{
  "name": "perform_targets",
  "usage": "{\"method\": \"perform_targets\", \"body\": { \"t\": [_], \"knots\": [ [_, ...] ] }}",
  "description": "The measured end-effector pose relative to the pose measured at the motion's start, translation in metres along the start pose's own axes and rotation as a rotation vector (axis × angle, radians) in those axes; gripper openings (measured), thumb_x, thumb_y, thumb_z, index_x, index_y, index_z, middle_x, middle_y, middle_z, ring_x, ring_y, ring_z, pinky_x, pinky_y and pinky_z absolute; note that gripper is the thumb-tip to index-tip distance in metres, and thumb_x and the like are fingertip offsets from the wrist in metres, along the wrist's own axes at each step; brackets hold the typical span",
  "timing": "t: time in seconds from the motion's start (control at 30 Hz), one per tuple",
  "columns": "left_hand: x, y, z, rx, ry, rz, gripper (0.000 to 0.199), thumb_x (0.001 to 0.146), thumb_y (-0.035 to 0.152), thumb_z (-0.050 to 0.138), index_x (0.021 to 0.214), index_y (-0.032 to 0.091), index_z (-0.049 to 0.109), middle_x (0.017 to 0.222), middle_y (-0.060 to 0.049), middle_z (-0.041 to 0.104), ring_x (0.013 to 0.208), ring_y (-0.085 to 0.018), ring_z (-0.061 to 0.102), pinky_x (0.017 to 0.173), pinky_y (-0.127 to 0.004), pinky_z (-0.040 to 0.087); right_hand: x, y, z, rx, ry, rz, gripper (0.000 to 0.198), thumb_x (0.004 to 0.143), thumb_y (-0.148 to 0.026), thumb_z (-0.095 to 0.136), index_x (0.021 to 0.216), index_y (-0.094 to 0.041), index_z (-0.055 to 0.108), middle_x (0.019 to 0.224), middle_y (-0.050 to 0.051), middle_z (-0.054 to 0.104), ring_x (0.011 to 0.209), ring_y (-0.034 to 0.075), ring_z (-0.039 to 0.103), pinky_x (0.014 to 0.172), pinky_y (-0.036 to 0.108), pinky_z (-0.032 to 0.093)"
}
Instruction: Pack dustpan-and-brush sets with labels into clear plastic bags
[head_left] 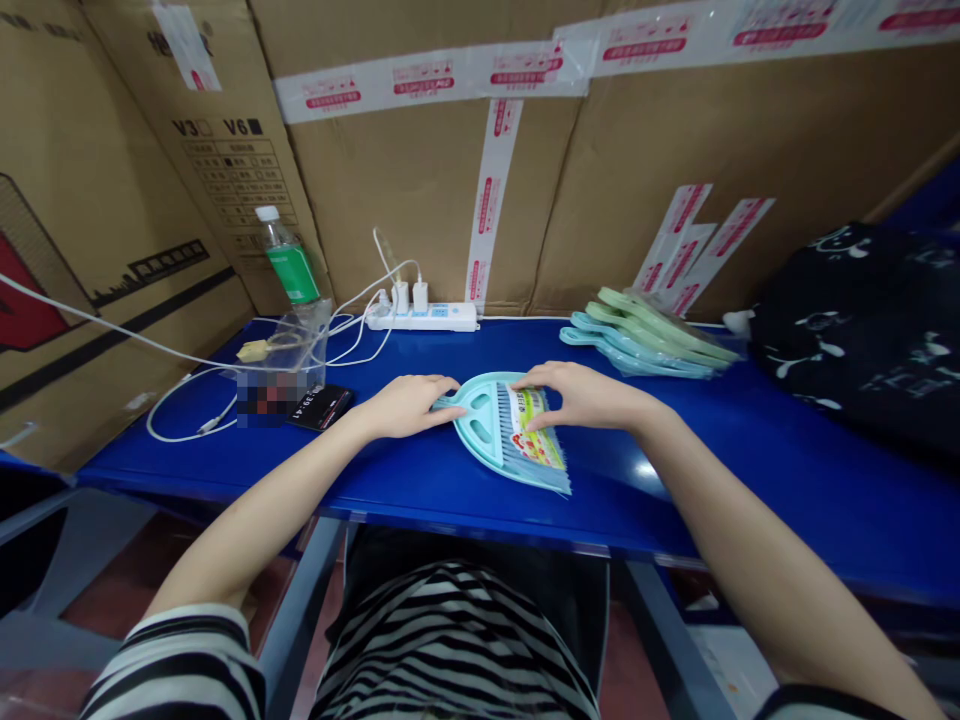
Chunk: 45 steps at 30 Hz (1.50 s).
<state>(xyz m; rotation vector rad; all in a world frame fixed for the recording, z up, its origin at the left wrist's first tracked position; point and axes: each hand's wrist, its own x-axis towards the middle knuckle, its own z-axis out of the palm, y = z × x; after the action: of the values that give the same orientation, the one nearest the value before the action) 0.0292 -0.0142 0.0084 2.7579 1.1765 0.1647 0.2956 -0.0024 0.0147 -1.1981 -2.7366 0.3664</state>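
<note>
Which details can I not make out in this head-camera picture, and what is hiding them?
All in the head view:
- Handle end of the dustpan and brush: hidden by the left hand.
- Part of the label: covered by the right hand.
- The label's fine print: too small and blurred.
- Whatever lies at the black device's left end: pixelated over.
- Black patterned bag: cut off by the right edge.

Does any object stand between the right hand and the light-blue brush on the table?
Nothing visible stands between them. The right hand appears to touch the label on the brush, and the left hand is at the handle.
</note>
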Motion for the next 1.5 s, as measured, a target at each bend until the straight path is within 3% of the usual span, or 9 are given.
{"method": "perform_targets", "body": {
  "t": [0.3,0.83,1.5],
  "knots": [
    [0.0000,0.0007,-0.0005,-0.003,-0.008,-0.002,0.040,0.097,0.048,0.042,0.120,0.017,0.055,0.120,-0.009,0.065,0.107,-0.025,0.062,0.089,-0.036,0.049,0.0011,0.0003,0.0010,0.008,-0.011,-0.003,0.055,0.072,-0.051,0.071,0.117,-0.019,0.068,0.115,0.013,0.067,0.107,0.032,0.060,0.092,0.043,0.045],
    [0.0001,0.0021,-0.0016,-0.019,-0.018,-0.014,0.039,0.096,0.046,0.043,0.119,0.017,0.055,0.120,-0.009,0.064,0.108,-0.026,0.062,0.089,-0.036,0.048,0.0020,-0.0033,-0.0018,0.016,-0.006,0.046,0.051,0.071,-0.043,0.073,0.115,-0.016,0.069,0.104,0.012,0.068,0.094,0.028,0.064,0.082,0.036,0.048],
    [0.0001,0.0007,-0.0005,-0.020,-0.011,0.004,0.041,0.096,0.048,0.041,0.119,0.017,0.055,0.121,-0.009,0.064,0.108,-0.026,0.062,0.089,-0.037,0.049,0.0045,0.0033,0.0029,-0.009,0.010,-0.003,0.046,0.072,-0.049,0.071,0.106,-0.018,0.072,0.102,0.012,0.068,0.095,0.029,0.061,0.082,0.040,0.046]
  ]
}}
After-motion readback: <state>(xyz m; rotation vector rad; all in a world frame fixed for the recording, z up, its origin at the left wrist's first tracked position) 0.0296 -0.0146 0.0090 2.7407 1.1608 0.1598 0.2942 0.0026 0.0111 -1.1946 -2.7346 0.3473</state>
